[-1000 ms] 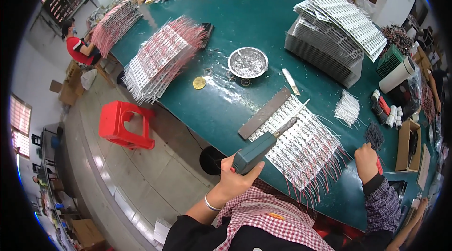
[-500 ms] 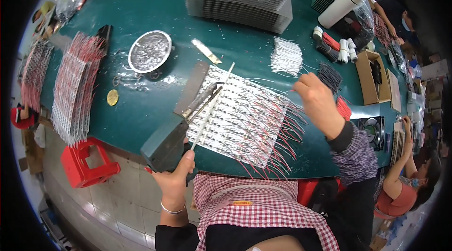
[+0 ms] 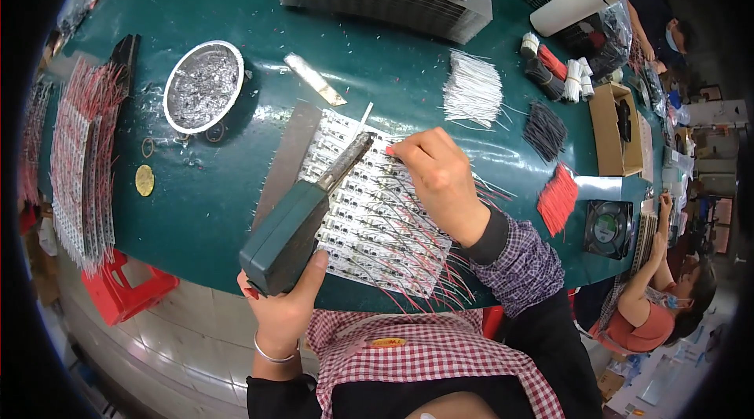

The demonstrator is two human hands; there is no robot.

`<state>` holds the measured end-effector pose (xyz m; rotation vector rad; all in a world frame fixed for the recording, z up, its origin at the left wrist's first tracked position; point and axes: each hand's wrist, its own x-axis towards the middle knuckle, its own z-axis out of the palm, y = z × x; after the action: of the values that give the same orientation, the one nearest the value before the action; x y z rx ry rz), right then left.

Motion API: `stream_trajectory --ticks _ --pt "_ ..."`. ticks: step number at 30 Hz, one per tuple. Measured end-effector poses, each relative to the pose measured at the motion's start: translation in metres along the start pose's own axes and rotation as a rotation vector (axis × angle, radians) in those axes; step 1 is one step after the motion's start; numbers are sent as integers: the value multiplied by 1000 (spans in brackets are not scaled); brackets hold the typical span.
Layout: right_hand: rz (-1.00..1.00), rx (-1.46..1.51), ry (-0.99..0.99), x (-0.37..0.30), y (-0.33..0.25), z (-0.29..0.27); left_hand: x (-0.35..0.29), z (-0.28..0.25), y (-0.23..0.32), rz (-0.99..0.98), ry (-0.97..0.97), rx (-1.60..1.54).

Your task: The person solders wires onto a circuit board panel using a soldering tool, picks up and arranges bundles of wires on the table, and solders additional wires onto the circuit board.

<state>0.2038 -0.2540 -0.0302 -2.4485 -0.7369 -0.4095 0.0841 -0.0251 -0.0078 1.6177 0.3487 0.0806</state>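
Note:
My left hand is wrapped round the grip of a dark green soldering gun. Its metal tip rests over the upper part of a white circuit board panel, which carries rows of small black parts. Beyond the tip, the end of a thin pale rod sticks out; the gun hides the rest. My right hand is closed in a pinch over the panel's upper right, near the tip. A small red spot shows at its fingertips, but what they pinch cannot be made out. Black and red wires trail from the panel.
White wires, black wires and red wires lie in bunches at right, near a small fan. At left are a bowl of metallic scraps and stacked wired panels. A co-worker sits at far right.
My right hand has moved left and down from beside the white wires to the panel's upper right. The soldering gun has tilted, now covering most of the pale rod. The whole view has shifted.

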Motion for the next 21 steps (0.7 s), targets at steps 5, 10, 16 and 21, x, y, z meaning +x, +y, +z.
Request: stream_trajectory --ticks 5,10,16,21 --pt "17 -76 -5 1 -7 2 6 8 2 -36 -15 -17" --pt "-9 -88 -56 0 -5 1 10 15 12 -99 -31 8" --pt "-9 -81 -65 1 -6 2 15 17 10 -18 -4 66" --pt "1 -87 -72 3 -8 1 19 17 8 70 -46 104"
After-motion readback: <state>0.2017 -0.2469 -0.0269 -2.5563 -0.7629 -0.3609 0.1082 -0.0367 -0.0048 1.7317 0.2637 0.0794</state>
